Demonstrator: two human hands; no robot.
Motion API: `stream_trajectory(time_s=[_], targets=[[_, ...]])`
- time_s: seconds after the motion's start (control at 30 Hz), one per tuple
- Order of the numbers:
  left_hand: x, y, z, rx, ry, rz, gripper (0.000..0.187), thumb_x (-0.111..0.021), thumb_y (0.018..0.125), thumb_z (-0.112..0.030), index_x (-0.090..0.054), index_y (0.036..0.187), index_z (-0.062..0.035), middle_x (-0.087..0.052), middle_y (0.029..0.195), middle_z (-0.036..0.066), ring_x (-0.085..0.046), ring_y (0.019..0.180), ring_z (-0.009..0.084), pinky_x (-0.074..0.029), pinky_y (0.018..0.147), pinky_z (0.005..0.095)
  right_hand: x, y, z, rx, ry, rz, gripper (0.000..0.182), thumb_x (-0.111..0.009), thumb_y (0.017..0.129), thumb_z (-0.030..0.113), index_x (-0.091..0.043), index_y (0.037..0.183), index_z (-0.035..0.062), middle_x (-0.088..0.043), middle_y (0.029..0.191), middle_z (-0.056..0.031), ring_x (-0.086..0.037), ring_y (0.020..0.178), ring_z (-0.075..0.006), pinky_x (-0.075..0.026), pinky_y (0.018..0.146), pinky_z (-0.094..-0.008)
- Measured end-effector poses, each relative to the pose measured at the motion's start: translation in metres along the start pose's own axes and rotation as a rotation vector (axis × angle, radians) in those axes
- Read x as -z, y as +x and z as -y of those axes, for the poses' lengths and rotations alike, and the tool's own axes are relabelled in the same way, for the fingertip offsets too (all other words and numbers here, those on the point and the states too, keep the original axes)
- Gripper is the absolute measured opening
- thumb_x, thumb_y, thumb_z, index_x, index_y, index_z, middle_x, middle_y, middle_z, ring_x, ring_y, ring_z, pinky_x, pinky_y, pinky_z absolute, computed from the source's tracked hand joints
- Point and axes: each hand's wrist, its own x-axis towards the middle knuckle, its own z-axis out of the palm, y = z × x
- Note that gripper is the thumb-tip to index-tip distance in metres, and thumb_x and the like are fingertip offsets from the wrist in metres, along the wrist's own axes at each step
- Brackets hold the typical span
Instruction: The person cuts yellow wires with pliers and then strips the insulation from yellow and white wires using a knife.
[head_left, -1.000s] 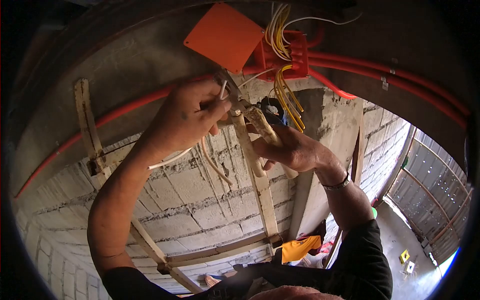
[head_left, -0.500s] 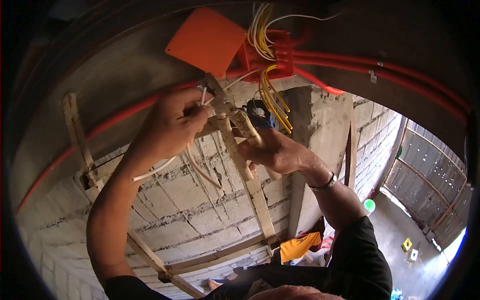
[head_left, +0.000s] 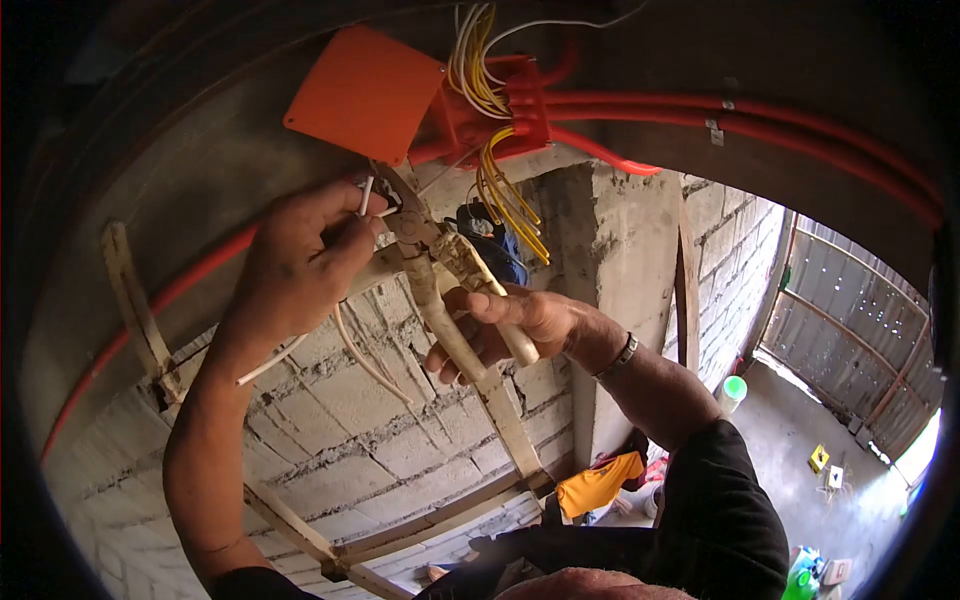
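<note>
My left hand [head_left: 300, 250] pinches white electrical wires [head_left: 367, 196] between thumb and fingers. Their short ends stick out above the fingertips, and longer tails [head_left: 272, 360] hang below the hand. In my right hand [head_left: 530, 320] are combination pliers [head_left: 412, 232] with worn, cream-coloured handles. The thumb lies over one handle, and fingers show behind the other. The plier head points up, right beside the wire ends at my left fingertips. Just above the jaws hangs an orange square cover plate [head_left: 365, 95], next to an open orange junction box [head_left: 525, 90].
Yellow wires [head_left: 508, 205] dangle from the box, and more white and yellow wires rise above it. Orange conduits [head_left: 640, 108] run along the ceiling on both sides. Wooden strips [head_left: 512, 425] cross before a block wall [head_left: 400, 440]. A concrete column [head_left: 625, 270] stands at right.
The view has shifted, so the box and cover appear further left. My right hand has re-gripped the plier handles, with fingers now reaching behind the left handle. The left hand keeps its pinch.
</note>
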Motion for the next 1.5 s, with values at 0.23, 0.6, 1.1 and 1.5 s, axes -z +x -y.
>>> stream_trajectory(time_s=[0.23,0.6,1.1,1.5], targets=[[0.003,-0.005,0.015,-0.146,0.145,-0.014,0.008,-0.056,0.088,-0.004,-0.057,0.089,0.0031,-0.049,0.060,-0.003,-0.038,0.055,0.0023,-0.032,0.047,0.0240,-0.003,0.005,-0.008,0.009,-0.153,-0.058,0.043,-0.059,0.090,0.043,-0.053,0.104,0.0025,-0.062,0.082,-0.0097,-0.064,0.073,-0.0183,-0.053,0.062,-0.0296],[-0.001,-0.007,0.020,-0.300,0.252,-0.076,0.006,-0.058,0.088,-0.005,-0.057,0.089,0.0008,-0.050,0.057,0.005,-0.043,0.052,0.0056,-0.038,0.049,0.0248,-0.011,0.006,-0.013,-0.031,0.067,-0.024,0.048,-0.059,0.090,0.044,-0.051,0.111,0.0009,-0.064,0.091,-0.0116,-0.064,0.078,-0.0192,-0.054,0.070,-0.0320],[0.005,-0.011,0.019,-0.133,0.308,0.003,0.010,-0.058,0.087,-0.006,-0.059,0.095,0.0007,-0.054,0.063,0.004,-0.048,0.056,0.0070,-0.040,0.053,0.0251,-0.021,0.011,-0.026,0.042,-0.051,-0.134,0.034,-0.050,0.097,0.036,-0.052,0.098,0.0022,-0.057,0.072,-0.0074,-0.059,0.059,-0.0158,-0.049,0.052,-0.0305],[0.003,-0.135,0.057,-0.392,0.572,-0.246,0.017,-0.072,0.078,-0.006,-0.063,0.092,-0.0017,-0.067,0.076,0.013,-0.064,0.058,0.0192,-0.050,0.051,0.0295,-0.042,-0.035,-0.066,0.300,-0.703,-0.225,0.037,-0.067,0.086,0.029,-0.054,0.105,-0.0004,-0.060,0.081,-0.0109,-0.060,0.075,-0.0188,-0.048,0.067,-0.0343]])
